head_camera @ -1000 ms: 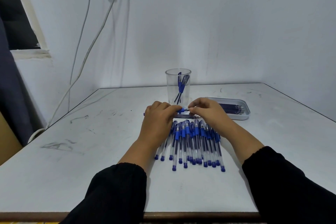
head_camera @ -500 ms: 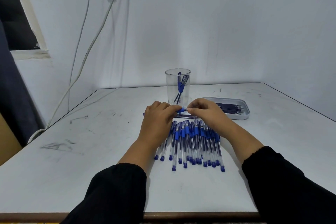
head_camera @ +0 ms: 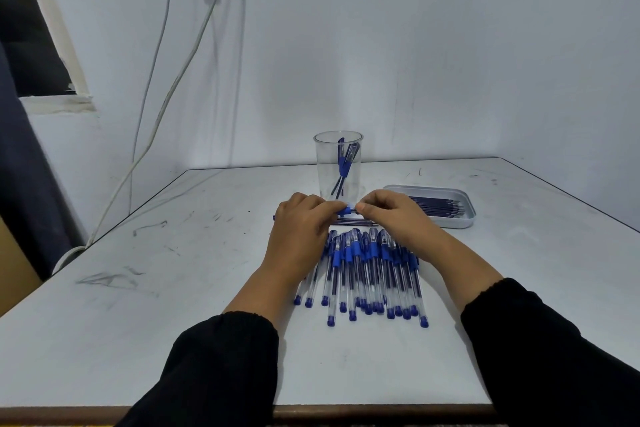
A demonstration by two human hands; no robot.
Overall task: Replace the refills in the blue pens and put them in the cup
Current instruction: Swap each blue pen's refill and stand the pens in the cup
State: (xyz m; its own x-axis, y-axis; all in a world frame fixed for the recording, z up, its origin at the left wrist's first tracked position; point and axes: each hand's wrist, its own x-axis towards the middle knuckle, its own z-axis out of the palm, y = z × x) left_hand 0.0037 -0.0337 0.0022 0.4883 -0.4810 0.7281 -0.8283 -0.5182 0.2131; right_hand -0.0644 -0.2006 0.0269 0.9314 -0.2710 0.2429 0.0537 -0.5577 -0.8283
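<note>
1. Pen (head_camera: 347, 210) in both my hands: I hold one blue pen sideways, just above the tabletop (head_camera: 173, 322).
2. My left hand (head_camera: 299, 236) has its fingers curled round one end of the pen.
3. My right hand (head_camera: 391, 218) pinches the other end with its fingers.
4. A few thin loose refills (head_camera: 353, 222) lie flat right under the pen.
5. The pile of blue pens (head_camera: 367, 270) lies side by side, nearer to me than my hands.
6. The clear cup (head_camera: 338, 166) stands upright just behind my hands, with two pens leaning inside.
7. The white tray (head_camera: 464, 218) sits to the right of the cup, with dark refills in it.
</note>
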